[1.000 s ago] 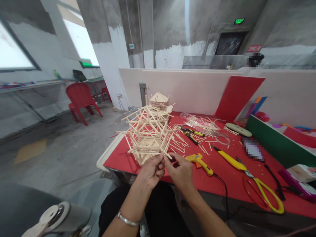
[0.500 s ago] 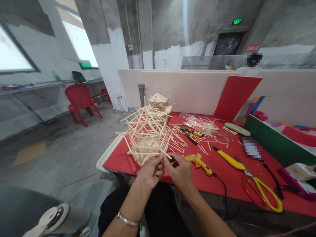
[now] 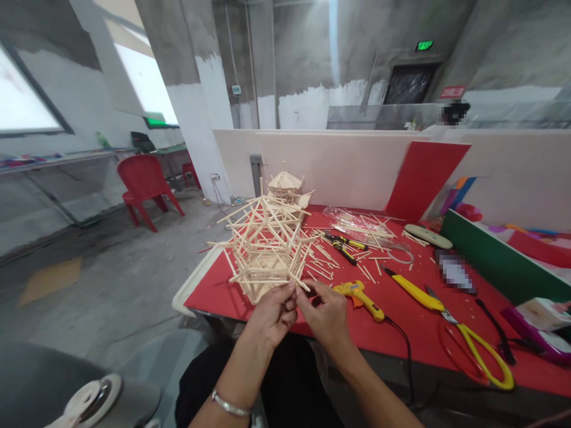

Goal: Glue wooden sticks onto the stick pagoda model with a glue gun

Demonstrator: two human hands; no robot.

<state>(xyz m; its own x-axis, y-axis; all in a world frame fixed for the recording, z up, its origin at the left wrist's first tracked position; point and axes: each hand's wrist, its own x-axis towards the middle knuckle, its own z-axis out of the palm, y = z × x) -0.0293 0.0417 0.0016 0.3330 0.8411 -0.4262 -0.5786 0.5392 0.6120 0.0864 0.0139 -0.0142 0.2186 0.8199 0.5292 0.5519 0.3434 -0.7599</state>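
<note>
A pavilion-like frame of thin wooden sticks [image 3: 264, 238] stands on the red tabletop [image 3: 214, 291], its sloping roof sticks jutting outward. At its near right corner my left hand [image 3: 275, 312] is closed, thumb and forefinger pinched at the lower sticks. My right hand [image 3: 328, 312] meets it there, its fingertips closed around the same corner by a protruding stick [image 3: 302, 285]. The exact spot under the fingertips is hidden. A yellow glue gun [image 3: 363, 299] lies just to the right of my right hand.
Behind the frame stands a smaller finished-looking stick pavilion [image 3: 285, 184]. Loose sticks [image 3: 321, 260], pliers [image 3: 342, 246], a yellow utility knife [image 3: 414, 290] and yellow-handled scissors [image 3: 473, 345] lie to the right. The glue gun's cord [image 3: 407, 345] hangs over the front edge.
The view has shifted very slightly. Both hands stay at the same corner of the stick frame, with almost no visible movement.
</note>
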